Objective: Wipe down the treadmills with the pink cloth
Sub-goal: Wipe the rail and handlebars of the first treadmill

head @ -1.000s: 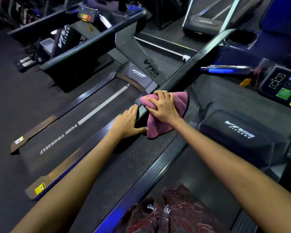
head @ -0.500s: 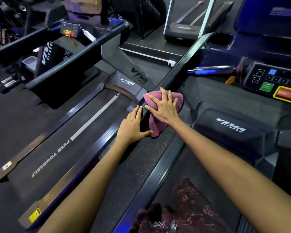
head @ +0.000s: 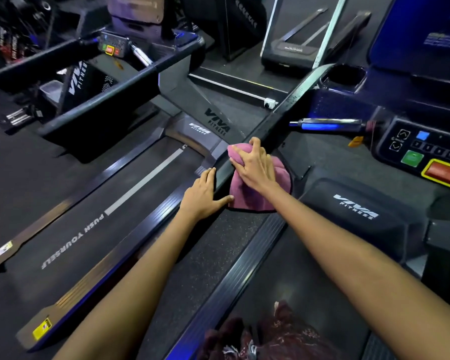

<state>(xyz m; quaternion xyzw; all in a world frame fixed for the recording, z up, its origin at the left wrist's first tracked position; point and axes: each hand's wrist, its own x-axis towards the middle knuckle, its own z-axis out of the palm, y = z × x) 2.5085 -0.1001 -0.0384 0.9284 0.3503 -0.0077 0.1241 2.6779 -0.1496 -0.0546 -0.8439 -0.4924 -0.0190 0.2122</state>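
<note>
Bunched higher than a moment ago, the soft pink microfibre cloth (head: 255, 193) now wraps the sloping black treadmill handrail (head: 283, 113), gripped by the right hand (head: 255, 167) with curled fingers. Flat and open, the left hand (head: 202, 196) rests beside it, thumb touching the cloth's hem.

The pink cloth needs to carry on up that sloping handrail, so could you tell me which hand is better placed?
Right. The right hand already grips the pink cloth against the handrail; the left hand lies flat beside it, only its thumb touching the cloth.
</note>
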